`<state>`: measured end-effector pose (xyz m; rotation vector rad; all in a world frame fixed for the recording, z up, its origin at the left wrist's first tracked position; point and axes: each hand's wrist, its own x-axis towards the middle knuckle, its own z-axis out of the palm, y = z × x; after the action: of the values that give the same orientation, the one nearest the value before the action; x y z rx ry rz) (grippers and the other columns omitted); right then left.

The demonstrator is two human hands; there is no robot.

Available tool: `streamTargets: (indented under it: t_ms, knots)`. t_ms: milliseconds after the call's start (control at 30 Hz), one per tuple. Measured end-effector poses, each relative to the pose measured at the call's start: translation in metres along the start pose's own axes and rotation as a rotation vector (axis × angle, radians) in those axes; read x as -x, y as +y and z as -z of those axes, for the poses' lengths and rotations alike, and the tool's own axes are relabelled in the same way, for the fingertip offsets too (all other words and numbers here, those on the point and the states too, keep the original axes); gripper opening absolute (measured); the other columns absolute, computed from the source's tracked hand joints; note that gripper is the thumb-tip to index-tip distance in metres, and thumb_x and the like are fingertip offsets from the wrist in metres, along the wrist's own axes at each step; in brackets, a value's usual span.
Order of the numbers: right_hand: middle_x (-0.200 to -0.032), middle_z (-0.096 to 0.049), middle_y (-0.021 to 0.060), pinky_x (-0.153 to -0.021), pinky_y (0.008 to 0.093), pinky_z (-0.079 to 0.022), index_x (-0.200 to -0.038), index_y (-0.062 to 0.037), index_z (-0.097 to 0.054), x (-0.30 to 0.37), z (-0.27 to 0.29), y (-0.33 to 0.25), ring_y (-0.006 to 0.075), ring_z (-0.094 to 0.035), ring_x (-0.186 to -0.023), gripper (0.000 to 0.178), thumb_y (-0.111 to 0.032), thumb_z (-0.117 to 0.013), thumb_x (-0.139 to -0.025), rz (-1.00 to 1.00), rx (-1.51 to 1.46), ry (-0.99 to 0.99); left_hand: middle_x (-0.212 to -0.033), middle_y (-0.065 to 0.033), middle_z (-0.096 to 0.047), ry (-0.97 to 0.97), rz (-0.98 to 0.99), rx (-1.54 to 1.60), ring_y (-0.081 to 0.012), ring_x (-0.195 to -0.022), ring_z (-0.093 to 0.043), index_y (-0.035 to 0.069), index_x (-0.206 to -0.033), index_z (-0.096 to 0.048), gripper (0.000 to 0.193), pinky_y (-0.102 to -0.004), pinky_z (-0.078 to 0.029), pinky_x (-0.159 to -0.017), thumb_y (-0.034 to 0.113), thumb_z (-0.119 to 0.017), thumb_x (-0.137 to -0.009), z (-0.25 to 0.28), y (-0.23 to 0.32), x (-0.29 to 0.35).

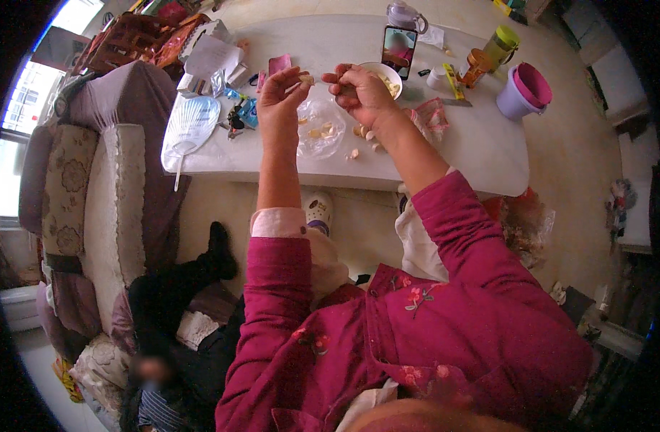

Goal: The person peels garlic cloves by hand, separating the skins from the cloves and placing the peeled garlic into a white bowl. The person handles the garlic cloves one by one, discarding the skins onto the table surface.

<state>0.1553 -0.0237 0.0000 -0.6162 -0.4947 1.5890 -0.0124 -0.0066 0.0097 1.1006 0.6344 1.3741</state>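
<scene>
My left hand [281, 90] is raised over the table, pinching a small pale piece [307, 80] that looks like a garlic clove. To its right, my right hand [366, 93] has its fingers curled together; whatever they may hold is too small to make out. Below and between them lies a clear plastic bag [321, 147] with thin tan bits on it. Several pale clove-like pieces [354, 154] are scattered beside the bag. Partly behind my right hand stands a white bowl [377, 66] holding pale yellowish pieces.
The white table [474, 151] also bears a propped phone [398, 52], a hand fan [192, 126], a green-lidded bottle [501, 49], an amber jar [475, 67], a yellow-handled knife [454, 83] and a purple bucket [516, 101]. At the left, a person in black sits near a sofa [121, 194].
</scene>
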Motion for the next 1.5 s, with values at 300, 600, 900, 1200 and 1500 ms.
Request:
streamTargets:
  t_ms: [300, 600, 900, 1200, 1500]
  knots:
    - [-0.078, -0.061, 0.0025, -0.048, 0.02, -0.039, -0.092, -0.0044, -0.059, 0.006, -0.018, 0.011, 0.0086, -0.055, -0.063, 0.027, -0.028, -0.071, -0.083, 0.137, 0.461, 0.037, -0.094, -0.0067, -0.066, -0.009, -0.064, -0.187, -0.0154, -0.087, -0.064, 0.001, -0.101, -0.062, 0.023, -0.0256, -0.05, -0.078, -0.002, -0.07, -0.08, -0.007, 0.001, 0.005]
    - [-0.072, -0.06, 0.0016, -0.048, 0.0202, -0.039, -0.09, -0.0036, -0.059, 0.002, -0.015, 0.019, 0.0074, -0.053, -0.058, 0.02, -0.019, -0.071, -0.083, 0.267, 0.557, 0.076, -0.097, -0.007, -0.065, 0.017, -0.053, -0.244, -0.0152, -0.089, -0.062, 0.0, -0.103, -0.063, 0.026, -0.0249, -0.049, -0.078, 0.003, -0.072, -0.079, -0.007, -0.004, 0.005]
    - [-0.071, -0.055, 0.0016, -0.045, 0.0193, -0.035, -0.091, -0.0018, -0.057, 0.0, -0.011, 0.018, 0.0067, -0.047, -0.055, 0.017, -0.013, -0.069, -0.085, 0.167, 0.236, 0.015, -0.095, -0.0051, -0.067, 0.137, 0.082, 0.067, -0.0145, -0.085, -0.064, 0.003, -0.104, -0.062, 0.026, -0.0242, -0.049, -0.073, 0.003, -0.07, -0.08, -0.004, -0.005, 0.002]
    - [-0.076, -0.06, 0.0033, -0.045, 0.0184, -0.037, -0.095, -0.0018, -0.058, 0.003, -0.01, 0.01, 0.0092, -0.055, -0.061, 0.014, -0.011, -0.064, -0.087, -0.038, 0.153, 0.086, -0.1, -0.0078, -0.067, 0.183, 0.105, 0.072, -0.0171, -0.091, -0.065, 0.001, -0.109, -0.062, 0.026, -0.0257, -0.051, -0.079, 0.002, -0.067, -0.083, 0.003, -0.006, 0.0]
    - [-0.07, -0.053, -0.0012, -0.041, 0.0205, -0.033, -0.086, -0.0055, -0.06, 0.011, -0.017, 0.016, 0.0072, -0.048, -0.054, 0.028, -0.032, -0.066, -0.089, -0.167, 0.367, 0.029, -0.102, -0.0098, -0.066, 0.019, 0.013, -0.032, -0.0182, -0.093, -0.063, -0.001, -0.106, -0.063, 0.024, -0.0277, -0.05, -0.083, 0.001, -0.066, -0.083, 0.004, -0.009, 0.001]
